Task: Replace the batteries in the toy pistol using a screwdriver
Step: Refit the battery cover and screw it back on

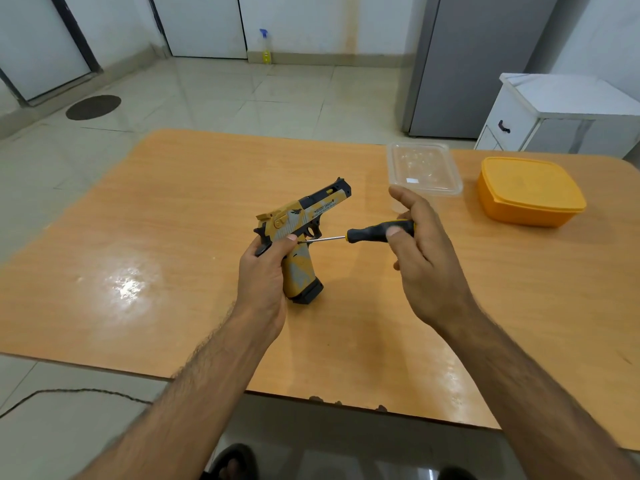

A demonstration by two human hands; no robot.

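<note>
A yellow, grey and black toy pistol [304,216] is held above the middle of the wooden table [173,209], muzzle pointing up and to the right. My left hand [263,271] grips its handle from the left. My right hand [419,251] pinches the black and yellow handle of a screwdriver [374,232] between thumb and fingers. The thin metal shaft runs left, and its tip meets the pistol's grip just below the trigger, beside my left thumb.
A clear plastic container [424,168] stands behind my right hand. An orange lidded box [530,190] sits at the table's right. Beyond the table are a grey fridge [478,64], a white cabinet [554,112] and a spray bottle [266,46] on the tiled floor.
</note>
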